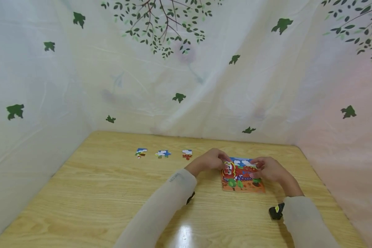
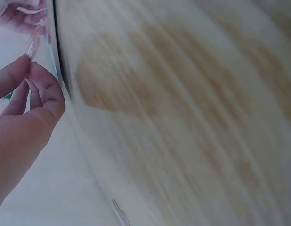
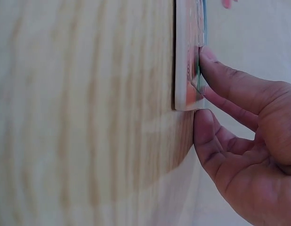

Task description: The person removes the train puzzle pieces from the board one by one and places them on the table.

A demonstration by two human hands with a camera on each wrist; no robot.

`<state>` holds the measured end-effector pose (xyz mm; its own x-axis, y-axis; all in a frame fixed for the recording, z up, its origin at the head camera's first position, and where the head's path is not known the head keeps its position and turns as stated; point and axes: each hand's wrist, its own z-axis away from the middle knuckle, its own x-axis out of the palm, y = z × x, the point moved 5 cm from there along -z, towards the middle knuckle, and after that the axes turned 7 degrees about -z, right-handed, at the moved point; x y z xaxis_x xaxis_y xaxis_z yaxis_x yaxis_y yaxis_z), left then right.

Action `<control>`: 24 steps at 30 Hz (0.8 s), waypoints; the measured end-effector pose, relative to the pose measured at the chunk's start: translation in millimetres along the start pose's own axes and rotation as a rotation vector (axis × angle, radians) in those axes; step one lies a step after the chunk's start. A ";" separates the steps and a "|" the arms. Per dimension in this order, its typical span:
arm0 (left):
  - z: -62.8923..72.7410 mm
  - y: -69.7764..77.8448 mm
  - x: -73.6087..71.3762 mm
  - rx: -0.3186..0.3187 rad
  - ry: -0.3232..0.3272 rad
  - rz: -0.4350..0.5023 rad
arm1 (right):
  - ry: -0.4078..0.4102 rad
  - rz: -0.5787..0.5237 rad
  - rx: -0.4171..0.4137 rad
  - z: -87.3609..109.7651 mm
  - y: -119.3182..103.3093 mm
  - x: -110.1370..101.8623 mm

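A colourful jigsaw puzzle (image 1: 245,186) with an orange lower part, a red figure and blue sky lies flat at the right of the table. Over its upper left side is my left hand (image 1: 212,160). Thumb and forefinger pinch a thin puzzle piece (image 2: 33,44) in the left wrist view. At the opposite edge, my right hand (image 1: 269,169) rests on the puzzle with thumb and forefinger spread apart. The right wrist view has the thumb (image 3: 207,55) on the puzzle's face, while another fingertip (image 3: 204,121) sits just past its edge.
Three loose puzzle pieces stand apart in a row near the table's back: one on the left (image 1: 141,152), one in the middle (image 1: 163,154), one on the right (image 1: 187,154). A leaf-printed white curtain (image 1: 142,100) encloses the wooden table (image 1: 96,193).
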<state>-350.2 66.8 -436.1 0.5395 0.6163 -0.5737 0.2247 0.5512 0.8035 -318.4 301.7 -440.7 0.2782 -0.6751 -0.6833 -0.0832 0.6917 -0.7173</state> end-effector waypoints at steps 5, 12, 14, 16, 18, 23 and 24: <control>8.6 -3.4 -14.3 -0.047 0.017 0.214 | -0.008 -0.007 -0.001 2.0 -1.1 1.1; 29.9 -16.9 -45.1 -0.079 0.033 0.398 | -0.009 0.002 -0.004 2.5 -1.4 1.3; 37.8 -25.0 -55.0 -0.092 0.037 0.399 | -0.011 -0.008 0.005 2.6 -1.4 1.7; 46.2 -33.8 -64.8 -0.100 0.050 0.388 | -0.010 -0.008 0.009 2.6 -1.3 1.6; 53.9 -43.2 -74.3 -0.107 0.065 0.384 | -0.005 -0.009 0.016 2.6 -0.6 1.1; 73.6 -68.7 -98.0 -0.133 0.107 0.362 | 0.002 -0.011 0.015 2.0 2.2 0.7; 78.7 -73.2 -102.4 -0.135 0.112 0.353 | 0.004 -0.014 0.018 2.1 2.6 0.6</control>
<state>-358.0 -80.9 -423.6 0.4713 0.8344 -0.2856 -0.0718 0.3591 0.9305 -316.4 303.6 -442.6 0.2755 -0.6858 -0.6737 -0.0624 0.6866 -0.7244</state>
